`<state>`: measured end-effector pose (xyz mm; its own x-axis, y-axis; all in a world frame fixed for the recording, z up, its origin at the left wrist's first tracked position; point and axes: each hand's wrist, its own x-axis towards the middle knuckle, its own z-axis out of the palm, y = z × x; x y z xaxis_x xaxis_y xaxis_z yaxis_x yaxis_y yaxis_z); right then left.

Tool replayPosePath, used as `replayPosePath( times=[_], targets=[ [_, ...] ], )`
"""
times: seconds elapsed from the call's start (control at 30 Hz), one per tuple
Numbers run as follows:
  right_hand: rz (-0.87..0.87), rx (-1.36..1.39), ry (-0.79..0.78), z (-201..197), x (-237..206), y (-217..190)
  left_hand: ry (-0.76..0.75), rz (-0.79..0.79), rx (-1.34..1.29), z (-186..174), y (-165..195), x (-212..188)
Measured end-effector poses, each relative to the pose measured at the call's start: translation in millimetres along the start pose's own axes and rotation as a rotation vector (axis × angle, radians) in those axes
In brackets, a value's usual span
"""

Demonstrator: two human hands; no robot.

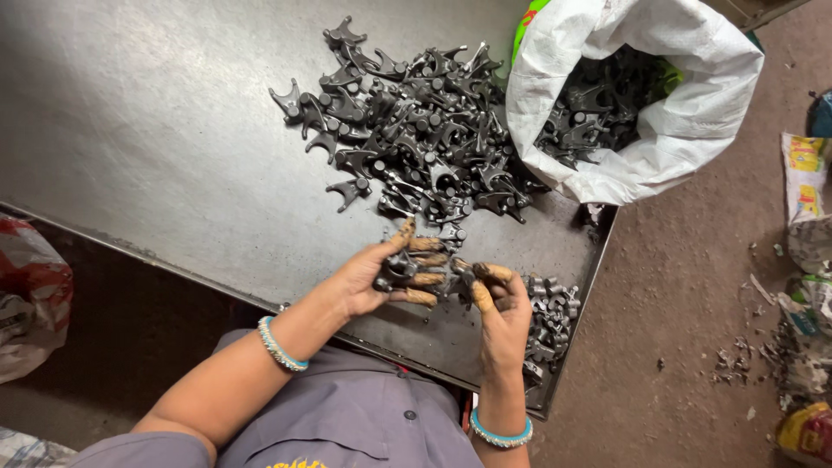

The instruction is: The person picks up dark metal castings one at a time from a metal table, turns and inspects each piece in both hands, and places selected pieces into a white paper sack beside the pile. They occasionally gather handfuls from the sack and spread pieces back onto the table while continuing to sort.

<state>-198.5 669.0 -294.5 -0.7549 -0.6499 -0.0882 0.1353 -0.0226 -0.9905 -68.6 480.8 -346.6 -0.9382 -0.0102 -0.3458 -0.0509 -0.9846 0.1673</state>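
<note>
Sorting forked metal castings at the tray's near edge: the left hand (368,279) is curling its fingers around one dark casting (397,267) while the right hand (503,308) is pinching another, probably bound for the small sorted heap (548,314) beside it, apart from the main pile (416,130)

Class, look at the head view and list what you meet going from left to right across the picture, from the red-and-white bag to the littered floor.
Red-and-white bag → left hand → right hand → small pile of metal parts → white sack → littered floor.
</note>
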Motion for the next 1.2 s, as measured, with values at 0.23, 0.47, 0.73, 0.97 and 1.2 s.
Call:
replayPosePath(
  times=[0.23,0.47,0.73,0.97,1.2],
  targets=[
    [-0.46,-0.993,0.007,38.1,36.2,-12.4,0.04,0.074,-0.101,-22.6,-1.9,11.3],
    [-0.18,-0.931,-0.036,30.5,24.9,1.6,0.068,0.169,-0.067,-29.7,29.2,-18.5],
    [-0.191,-0.889,0.135,-2.7,6.2,-5.7,0.067,0.172,-0.084,-20.2,31.7,-18.5],
    [-0.107,-0.612,0.159,-2.6,11.6,14.9,0.064,0.142,-0.126,-22.2,16.2,-7.5],
    [0.079,-0.017,-0.027,7.6,22.2,-0.1,-0.027,0.037,-0.166,-20.3,-8.5,9.0]
  ],
)
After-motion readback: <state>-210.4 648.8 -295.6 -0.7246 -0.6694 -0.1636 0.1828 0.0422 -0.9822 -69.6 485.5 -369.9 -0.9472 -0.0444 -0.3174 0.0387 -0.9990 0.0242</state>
